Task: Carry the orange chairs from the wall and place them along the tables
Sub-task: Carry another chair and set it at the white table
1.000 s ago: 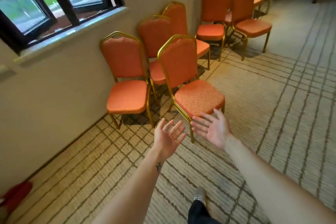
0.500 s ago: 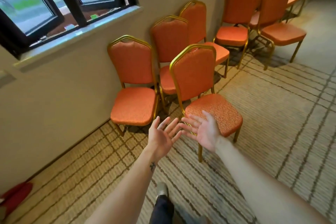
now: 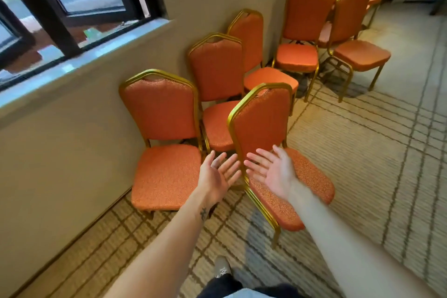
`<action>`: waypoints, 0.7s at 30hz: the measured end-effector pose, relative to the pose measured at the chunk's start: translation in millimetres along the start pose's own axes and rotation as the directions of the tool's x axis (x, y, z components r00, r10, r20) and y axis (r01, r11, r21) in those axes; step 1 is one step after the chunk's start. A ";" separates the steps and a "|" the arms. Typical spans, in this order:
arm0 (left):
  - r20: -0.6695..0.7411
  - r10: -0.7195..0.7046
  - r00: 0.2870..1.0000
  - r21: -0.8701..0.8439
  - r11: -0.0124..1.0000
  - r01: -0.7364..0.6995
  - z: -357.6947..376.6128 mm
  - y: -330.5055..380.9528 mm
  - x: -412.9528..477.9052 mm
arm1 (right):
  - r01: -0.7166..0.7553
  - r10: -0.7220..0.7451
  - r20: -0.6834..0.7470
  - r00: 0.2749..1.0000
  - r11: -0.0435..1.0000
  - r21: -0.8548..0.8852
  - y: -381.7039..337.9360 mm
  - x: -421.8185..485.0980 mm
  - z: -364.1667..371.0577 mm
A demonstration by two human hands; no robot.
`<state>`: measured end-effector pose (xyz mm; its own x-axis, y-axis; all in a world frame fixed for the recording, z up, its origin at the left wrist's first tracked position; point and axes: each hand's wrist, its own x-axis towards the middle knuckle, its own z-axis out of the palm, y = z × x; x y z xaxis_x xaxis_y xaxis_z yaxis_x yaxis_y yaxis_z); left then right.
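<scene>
The person has stepped in closer over the last second: both arms reach out, left hand (image 3: 216,176) and right hand (image 3: 273,172) spread, palms up, empty, now over the nearest chair (image 3: 263,133), standing out from the wall (image 3: 72,152). Nothing gripped yet; no table in sight.

Black-framed window (image 3: 72,2) above a pale sill (image 3: 79,60) — striped carpet (image 3: 362,152) below.
</scene>
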<state>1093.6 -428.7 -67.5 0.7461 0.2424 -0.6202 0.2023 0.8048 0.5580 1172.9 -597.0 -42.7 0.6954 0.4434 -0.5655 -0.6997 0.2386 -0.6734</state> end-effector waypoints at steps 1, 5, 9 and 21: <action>0.009 0.003 1.000 0.013 1.000 -0.003 4.4 14.7 9.5 | 0.006 -0.006 -0.009 1.000 1.000 0.003 -3.6 9.6 9.3; 0.054 -0.021 0.998 0.072 0.997 0.018 19.9 52.6 41.5 | 0.021 -0.021 -0.027 0.999 1.000 0.004 -19.3 40.0 29.5; 0.082 -0.039 0.996 0.116 0.993 0.030 37.4 84.0 88.1 | 0.048 -0.047 -0.049 0.998 0.999 0.007 -52.9 83.4 42.6; 0.037 -0.059 0.998 0.203 0.978 0.050 109.0 139.6 236.0 | 0.067 -0.057 -0.092 0.994 0.991 0.112 -139.8 254.2 31.6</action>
<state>1367.0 -318.2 -75.9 0.7556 0.1747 -0.6313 0.3641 0.6892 0.6264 1442.4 -490.4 -77.2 0.7463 0.3481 -0.5673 -0.6653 0.3635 -0.6522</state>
